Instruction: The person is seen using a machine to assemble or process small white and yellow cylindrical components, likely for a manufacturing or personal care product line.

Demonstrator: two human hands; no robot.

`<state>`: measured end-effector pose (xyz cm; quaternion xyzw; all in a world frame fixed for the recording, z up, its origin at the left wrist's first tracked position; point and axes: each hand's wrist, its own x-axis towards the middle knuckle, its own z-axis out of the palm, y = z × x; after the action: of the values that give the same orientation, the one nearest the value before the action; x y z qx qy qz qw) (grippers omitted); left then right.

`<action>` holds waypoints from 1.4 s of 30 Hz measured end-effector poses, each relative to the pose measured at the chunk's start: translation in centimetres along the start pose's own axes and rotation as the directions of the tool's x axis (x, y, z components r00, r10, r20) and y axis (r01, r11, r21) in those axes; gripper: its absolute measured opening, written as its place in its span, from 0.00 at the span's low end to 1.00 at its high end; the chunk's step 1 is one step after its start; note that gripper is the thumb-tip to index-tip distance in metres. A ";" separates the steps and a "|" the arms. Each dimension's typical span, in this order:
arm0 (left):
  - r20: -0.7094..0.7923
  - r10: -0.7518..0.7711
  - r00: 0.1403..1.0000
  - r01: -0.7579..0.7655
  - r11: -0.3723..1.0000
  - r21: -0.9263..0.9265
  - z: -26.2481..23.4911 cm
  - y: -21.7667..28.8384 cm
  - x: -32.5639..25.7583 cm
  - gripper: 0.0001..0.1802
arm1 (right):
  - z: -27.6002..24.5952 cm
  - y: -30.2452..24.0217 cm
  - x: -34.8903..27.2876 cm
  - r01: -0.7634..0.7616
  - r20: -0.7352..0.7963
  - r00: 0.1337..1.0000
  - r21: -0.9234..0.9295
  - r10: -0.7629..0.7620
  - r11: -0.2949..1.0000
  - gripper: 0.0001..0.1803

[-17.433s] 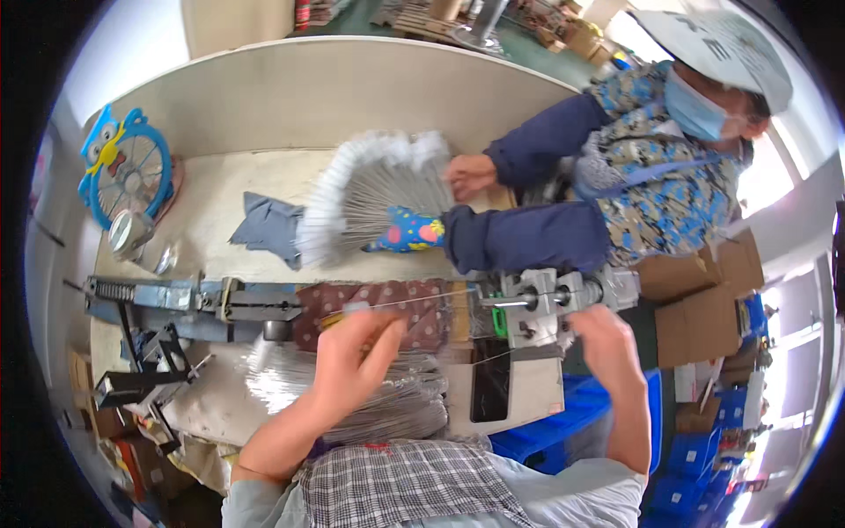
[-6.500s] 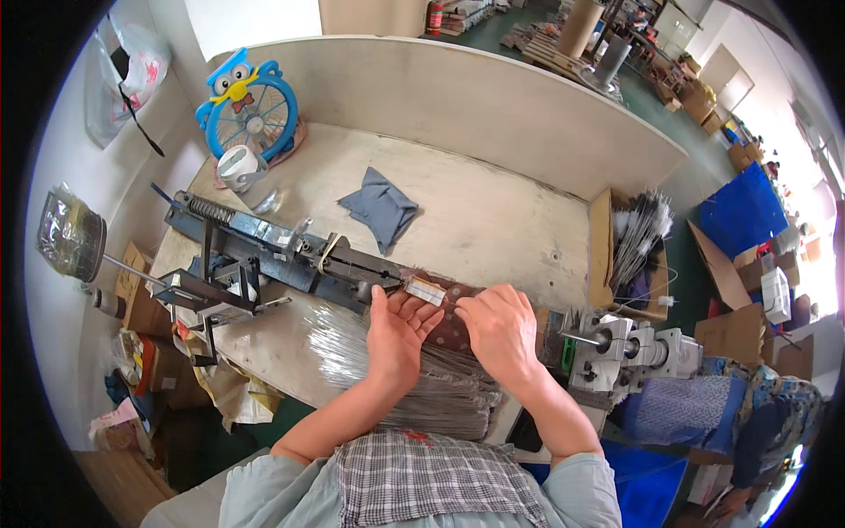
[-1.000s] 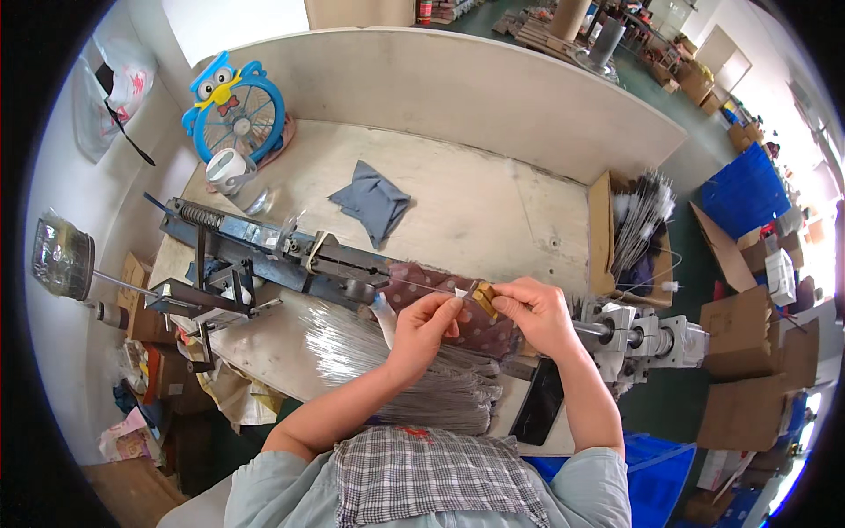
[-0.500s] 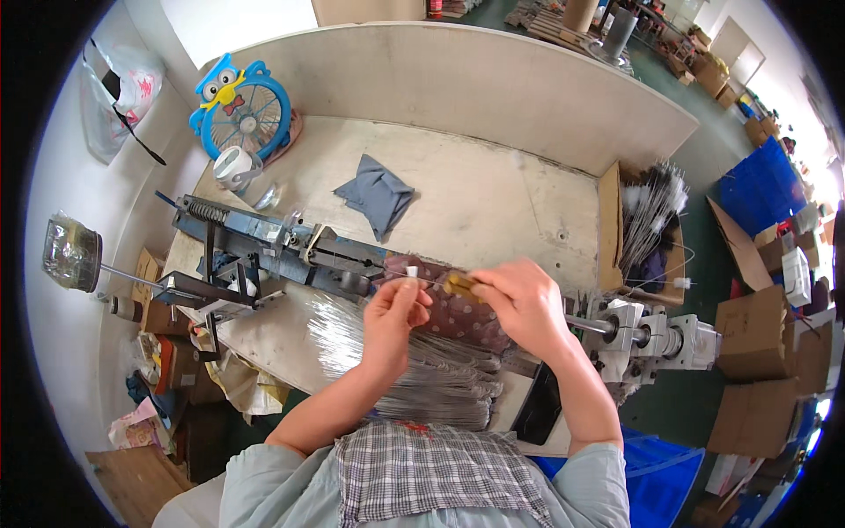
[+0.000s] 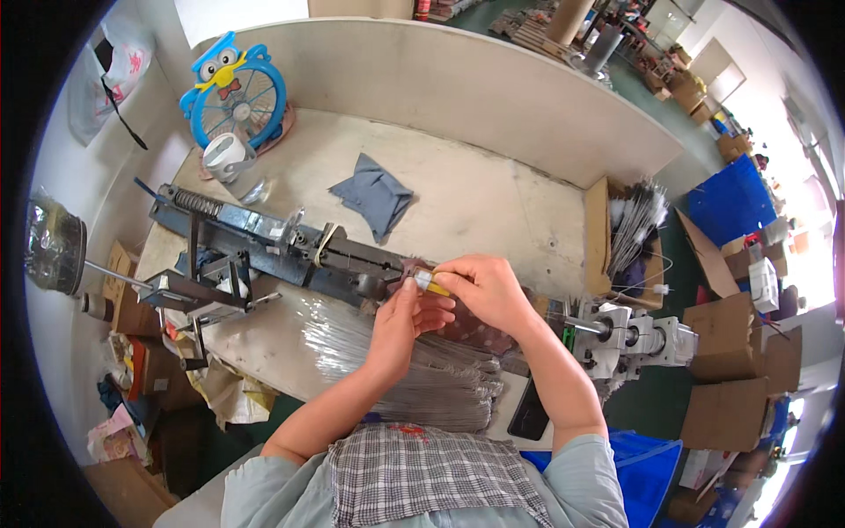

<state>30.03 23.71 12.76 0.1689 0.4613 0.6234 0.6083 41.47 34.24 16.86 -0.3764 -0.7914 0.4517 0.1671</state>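
My left hand [image 5: 400, 324] pinches a small white piece [image 5: 422, 277] between thumb and forefinger, its other fingers loosely curled. Against that piece, my right hand [image 5: 482, 289] presses a small yellow tool [image 5: 437, 288], whose kind I cannot make out. Both hands meet at the right end of a long dark metal bench fixture [image 5: 334, 253] with a spring. Beneath them lies a dotted maroon cloth [image 5: 475, 333]. A thick bundle of thin silvery wires [image 5: 440, 383] is spread on the table just below my hands.
A grey cloth [image 5: 374, 195] and a blue cartoon fan [image 5: 239, 101] are farther back. A black phone [image 5: 530, 409] lies by my right forearm. On the right stand a metal machine [image 5: 638, 334] and a cardboard box of wires [image 5: 598, 238]. A crank mechanism [image 5: 198, 295] is at left.
My right hand has moved left with the yellow tool, which now meets the white piece in my left hand. The whole view has shifted slightly.
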 end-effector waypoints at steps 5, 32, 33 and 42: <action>-0.069 0.045 0.997 -0.062 0.961 -0.269 0.3 -0.6 0.2 0.23 | 1.5 -1.1 -1.1 0.252 -0.222 0.901 -0.430 -0.372 0.867 0.13; -0.198 0.160 0.967 -0.224 0.905 -0.361 1.5 -1.0 0.2 0.05 | 1.5 0.1 -2.1 0.419 -0.231 0.767 -0.526 -0.598 0.740 0.15; -0.196 0.125 0.973 -0.198 0.888 -0.415 1.5 -0.9 0.0 0.05 | 1.6 0.2 -2.1 0.416 -0.227 0.775 -0.520 -0.590 0.746 0.14; -0.205 0.133 0.970 -0.201 0.912 -0.358 1.4 -1.7 0.2 0.06 | 1.4 -0.1 -2.2 0.408 -0.226 0.791 -0.499 -0.569 0.765 0.12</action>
<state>32.06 24.14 12.11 0.0325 0.3691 0.7624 0.5305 42.07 31.80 16.34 -0.2567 -0.8959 0.1299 0.3385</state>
